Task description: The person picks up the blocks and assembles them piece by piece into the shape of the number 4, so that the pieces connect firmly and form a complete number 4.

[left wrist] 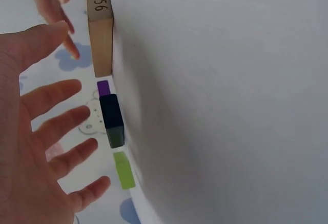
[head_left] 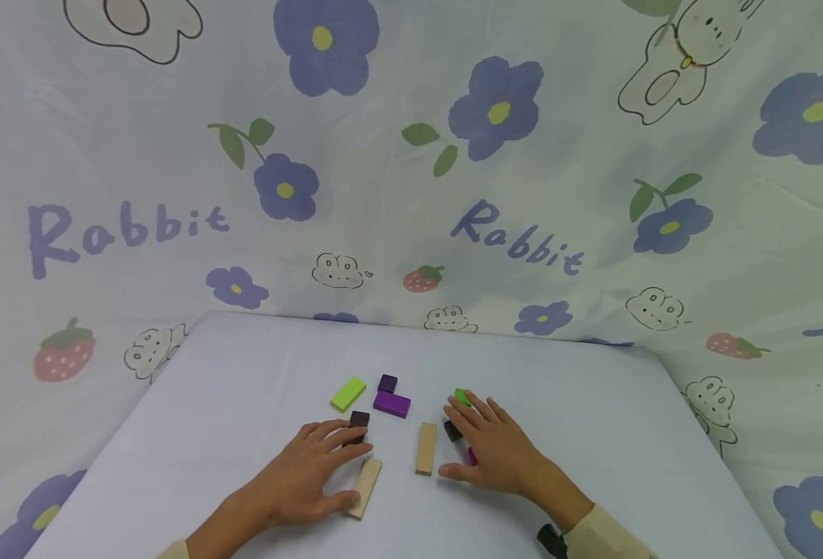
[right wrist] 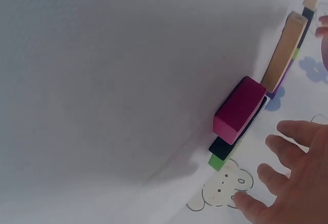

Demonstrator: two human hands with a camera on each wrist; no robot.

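Observation:
My left hand is spread, palm down, over a plain wooden block and a dark block; its thumb overlaps the wooden block in the head view. In the left wrist view, a wooden block shows "56" on its end, and the fingers are straight and hold nothing. My right hand hovers with loosely spread fingers above a green block, a black block and a magenta block, partly hiding them. Just left of its thumb lies another wooden block.
Beyond the hands on the white table lie a lime block, a purple block and a dark purple block. A black object is by the right sleeve. A printed curtain hangs behind the table.

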